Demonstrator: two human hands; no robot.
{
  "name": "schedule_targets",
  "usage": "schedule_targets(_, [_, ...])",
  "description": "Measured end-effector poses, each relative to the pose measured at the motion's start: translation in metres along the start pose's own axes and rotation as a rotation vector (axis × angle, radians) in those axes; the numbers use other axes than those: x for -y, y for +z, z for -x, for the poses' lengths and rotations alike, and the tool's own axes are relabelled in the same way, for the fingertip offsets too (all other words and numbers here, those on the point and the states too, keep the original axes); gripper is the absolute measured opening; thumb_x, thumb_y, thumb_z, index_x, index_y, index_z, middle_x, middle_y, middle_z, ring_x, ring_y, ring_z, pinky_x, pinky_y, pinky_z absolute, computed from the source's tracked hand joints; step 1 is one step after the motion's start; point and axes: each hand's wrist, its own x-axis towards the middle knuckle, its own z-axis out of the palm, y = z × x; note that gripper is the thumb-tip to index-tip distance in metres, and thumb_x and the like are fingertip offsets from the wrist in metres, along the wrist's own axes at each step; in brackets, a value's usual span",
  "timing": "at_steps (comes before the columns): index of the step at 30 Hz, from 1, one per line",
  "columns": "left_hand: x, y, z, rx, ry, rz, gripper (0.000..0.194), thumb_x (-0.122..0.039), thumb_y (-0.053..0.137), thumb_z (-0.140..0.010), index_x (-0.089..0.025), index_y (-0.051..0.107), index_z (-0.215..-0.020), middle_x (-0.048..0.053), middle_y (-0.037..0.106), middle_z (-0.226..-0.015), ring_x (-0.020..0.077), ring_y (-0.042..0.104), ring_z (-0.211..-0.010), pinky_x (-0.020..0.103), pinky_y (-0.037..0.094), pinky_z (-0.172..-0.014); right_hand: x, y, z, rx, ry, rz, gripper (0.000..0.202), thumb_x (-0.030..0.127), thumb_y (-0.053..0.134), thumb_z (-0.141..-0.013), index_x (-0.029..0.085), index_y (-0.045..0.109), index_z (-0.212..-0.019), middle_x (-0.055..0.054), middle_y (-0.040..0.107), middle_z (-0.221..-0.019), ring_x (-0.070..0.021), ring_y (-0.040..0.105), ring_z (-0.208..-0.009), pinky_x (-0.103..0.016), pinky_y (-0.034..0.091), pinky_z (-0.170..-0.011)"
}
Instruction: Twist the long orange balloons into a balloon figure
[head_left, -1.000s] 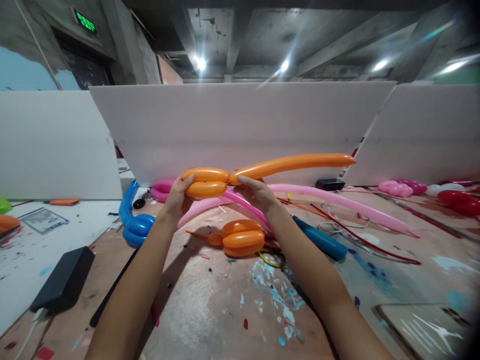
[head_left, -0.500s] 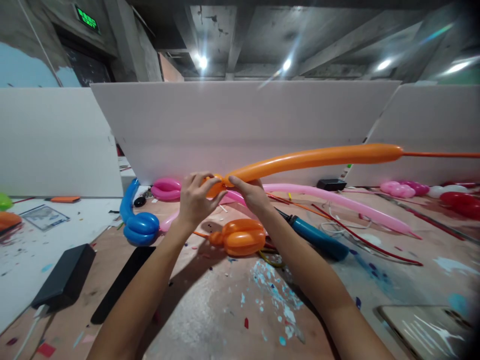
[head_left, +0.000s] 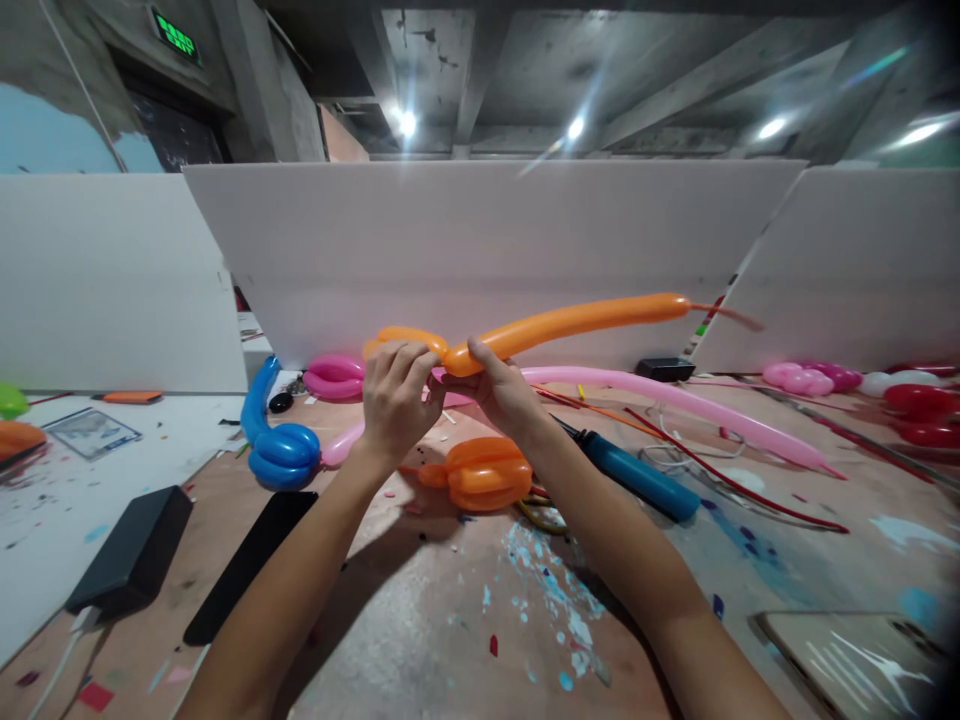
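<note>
A long orange balloon (head_left: 592,318) is raised above the table, pinched in at a joint between my two hands. My left hand (head_left: 401,395) is closed on its folded left part, just left of the joint. Closed on the long part right of the joint is my right hand (head_left: 499,385); its thin uninflated tip points right. Below my hands lies an orange bundle of rounded balloon segments (head_left: 489,473). A long pink balloon (head_left: 675,402) runs behind my right hand, and a magenta looped balloon (head_left: 334,377) lies behind my left.
A blue balloon shape (head_left: 283,456) lies left, near a black box (head_left: 131,550) with a cable. A teal pump (head_left: 637,475) is right of my right forearm. A phone (head_left: 847,665) lies at the lower right. White panels (head_left: 480,230) stand behind the table.
The long orange balloon's right end has moved left, and its thin tip now hangs free. More of its folded left part shows above my left hand, and both hands have turned slightly.
</note>
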Motion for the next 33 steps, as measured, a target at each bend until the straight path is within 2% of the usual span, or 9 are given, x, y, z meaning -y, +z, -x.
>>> schedule_targets(4, [0.004,-0.001,0.003,-0.037,0.034,-0.064,0.015,-0.019,0.061,-0.078,-0.022,0.062,-0.093,0.007,0.066,-0.09,0.024,0.057,-0.086,0.039,0.043,-0.078,0.001,0.004,0.002,0.044,0.071,-0.007,0.038,0.049,0.075,-0.072,0.014,0.066,-0.085,-0.006,0.072,-0.078,-0.019,0.07,-0.065,-0.036,0.061,-0.07])
schedule_targets(8, [0.008,0.0,0.003,-0.002,0.035,-0.028,0.009,-0.02,0.062,-0.08,-0.021,0.063,-0.089,0.006,0.067,-0.087,0.0217,0.059,-0.084,0.036,0.045,-0.077,0.004,0.001,0.002,0.001,0.052,0.019,0.036,0.047,0.076,-0.071,0.014,0.066,-0.084,-0.007,0.073,-0.079,-0.0184,0.07,-0.068,-0.033,0.06,-0.07])
schedule_targets(14, [0.008,-0.002,-0.004,0.142,-0.028,0.048,0.008,-0.018,0.058,-0.083,-0.018,0.063,-0.09,0.008,0.065,-0.091,0.0205,0.06,-0.087,0.034,0.048,-0.081,0.007,-0.004,-0.002,-0.066,-0.008,0.068,0.037,0.045,0.079,-0.067,0.015,0.066,-0.083,-0.006,0.072,-0.078,-0.0163,0.068,-0.065,-0.03,0.06,-0.068])
schedule_targets(18, [0.01,-0.006,-0.007,0.327,-0.088,0.151,0.009,-0.022,0.059,-0.083,-0.018,0.061,-0.091,0.007,0.061,-0.09,0.0204,0.057,-0.088,0.032,0.048,-0.078,0.004,-0.005,-0.004,-0.087,-0.036,0.103,0.038,0.046,0.079,-0.067,0.015,0.064,-0.082,-0.005,0.071,-0.075,-0.0163,0.068,-0.066,-0.03,0.059,-0.067])
schedule_targets(21, [0.012,-0.008,-0.008,0.434,-0.105,0.143,0.012,-0.015,0.06,-0.077,-0.018,0.059,-0.089,0.007,0.059,-0.091,0.0218,0.055,-0.089,0.033,0.047,-0.077,0.0,-0.006,-0.005,-0.076,-0.036,0.157,0.038,0.047,0.077,-0.07,0.014,0.064,-0.084,-0.006,0.07,-0.076,-0.0167,0.068,-0.067,-0.031,0.059,-0.068])
schedule_targets(23, [0.013,-0.009,-0.008,0.438,-0.11,0.119,0.011,-0.015,0.059,-0.078,-0.017,0.059,-0.088,0.008,0.059,-0.091,0.0226,0.054,-0.088,0.035,0.046,-0.077,-0.002,-0.008,-0.005,-0.058,-0.052,0.206,0.038,0.048,0.075,-0.071,0.014,0.065,-0.084,-0.007,0.071,-0.078,-0.0171,0.068,-0.068,-0.031,0.059,-0.068])
schedule_targets(27, [0.014,-0.007,-0.007,0.377,-0.111,0.163,0.012,-0.025,0.056,-0.086,-0.018,0.059,-0.095,0.007,0.061,-0.089,0.0213,0.055,-0.085,0.033,0.046,-0.075,0.0,-0.01,-0.004,-0.029,-0.075,0.301,0.038,0.049,0.075,-0.071,0.015,0.066,-0.084,-0.007,0.071,-0.077,-0.0175,0.068,-0.068,-0.031,0.059,-0.066])
schedule_targets(30, [0.013,-0.006,-0.006,0.336,-0.073,0.176,0.012,-0.024,0.053,-0.089,-0.02,0.062,-0.096,0.007,0.062,-0.091,0.0202,0.056,-0.086,0.032,0.045,-0.076,0.004,-0.01,-0.003,-0.017,-0.077,0.349,0.038,0.049,0.075,-0.07,0.014,0.067,-0.083,-0.007,0.07,-0.075,-0.0172,0.067,-0.067,-0.03,0.058,-0.065])
schedule_targets(33, [0.012,-0.007,-0.005,0.361,-0.08,0.172,0.014,-0.024,0.051,-0.09,-0.018,0.063,-0.094,0.009,0.062,-0.093,0.0207,0.057,-0.087,0.032,0.046,-0.076,0.009,-0.01,-0.001,-0.045,-0.116,0.414,0.038,0.049,0.076,-0.069,0.014,0.067,-0.082,-0.007,0.069,-0.076,-0.0177,0.067,-0.069,-0.03,0.057,-0.065])
